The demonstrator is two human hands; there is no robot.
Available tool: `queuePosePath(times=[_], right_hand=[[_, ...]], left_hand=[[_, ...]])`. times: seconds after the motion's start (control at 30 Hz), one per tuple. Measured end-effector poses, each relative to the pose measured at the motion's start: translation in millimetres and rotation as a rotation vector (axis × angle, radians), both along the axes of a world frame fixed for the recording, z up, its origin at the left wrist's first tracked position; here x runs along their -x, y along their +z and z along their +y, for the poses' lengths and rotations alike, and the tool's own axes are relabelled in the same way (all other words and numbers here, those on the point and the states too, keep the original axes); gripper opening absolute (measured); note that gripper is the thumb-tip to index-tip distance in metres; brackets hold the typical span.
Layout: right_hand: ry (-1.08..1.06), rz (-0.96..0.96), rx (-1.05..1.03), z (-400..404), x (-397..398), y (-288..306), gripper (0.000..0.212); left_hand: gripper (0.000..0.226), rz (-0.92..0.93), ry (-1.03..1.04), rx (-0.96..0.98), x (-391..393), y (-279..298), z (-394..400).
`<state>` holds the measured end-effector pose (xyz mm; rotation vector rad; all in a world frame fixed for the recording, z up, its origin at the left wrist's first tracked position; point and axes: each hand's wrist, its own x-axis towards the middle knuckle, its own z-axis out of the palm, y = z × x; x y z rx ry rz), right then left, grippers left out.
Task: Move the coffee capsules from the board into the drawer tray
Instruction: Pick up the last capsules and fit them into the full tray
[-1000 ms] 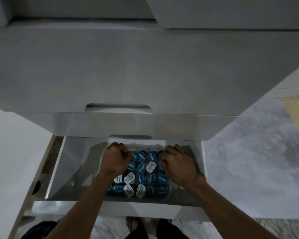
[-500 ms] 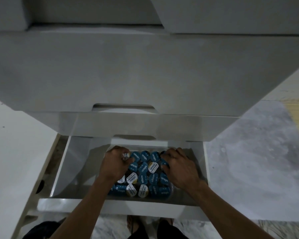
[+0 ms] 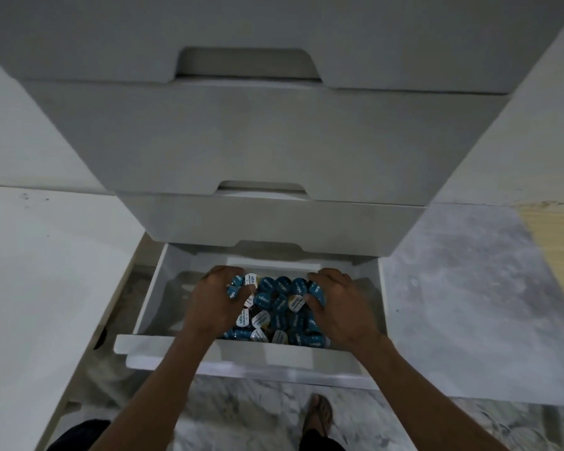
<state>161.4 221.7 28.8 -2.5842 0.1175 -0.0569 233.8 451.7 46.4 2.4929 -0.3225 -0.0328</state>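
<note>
Several coffee capsules (image 3: 275,307) with blue and white foil lids lie heaped in a clear tray (image 3: 329,342) inside the open bottom drawer (image 3: 150,307). My left hand (image 3: 215,304) rests on the left side of the heap, fingers curled around a couple of blue capsules (image 3: 236,286). My right hand (image 3: 337,309) is on the right side, thumb and fingers closed on a blue capsule (image 3: 316,291). Both hands hide part of the heap. No board is in view.
Three closed white drawer fronts (image 3: 258,138) overhang the open drawer's back. White panels (image 3: 30,271) lie on the left and grey marble floor (image 3: 469,288) on the right. My sandalled foot (image 3: 319,415) stands just below the drawer front (image 3: 274,359).
The view has pulled back and tilted up, showing more closed drawers. My left hand has opened from a fist and turned, now with capsules in its fingers. The right hand has barely shifted.
</note>
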Motion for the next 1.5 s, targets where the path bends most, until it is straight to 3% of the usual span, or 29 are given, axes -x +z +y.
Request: queuePosePath(times=[0.27,0.43,0.63,1.0,1.5], right_hand=[[-0.188,-0.227,-0.068,46,74,48,0.043],[-0.268,-0.311,-0.065,80,139,61,0.044],[-0.325,-0.222,0.023,103,181,51,0.053],[-0.393,-0.261,0.407,88,147,-17,0.069],[-0.504,-0.512,0.496,65,96,-79,0.067]], left_hand=[[0.045,-0.204,-0.090,0.037,73,42,39],[0.060,-0.233,-0.097,-0.021,133,46,69],[0.074,-0.219,-0.108,-0.149,172,29,88],[0.079,-0.331,0.006,-0.330,134,-37,77],[0.079,-0.537,0.087,-0.298,91,-93,61]])
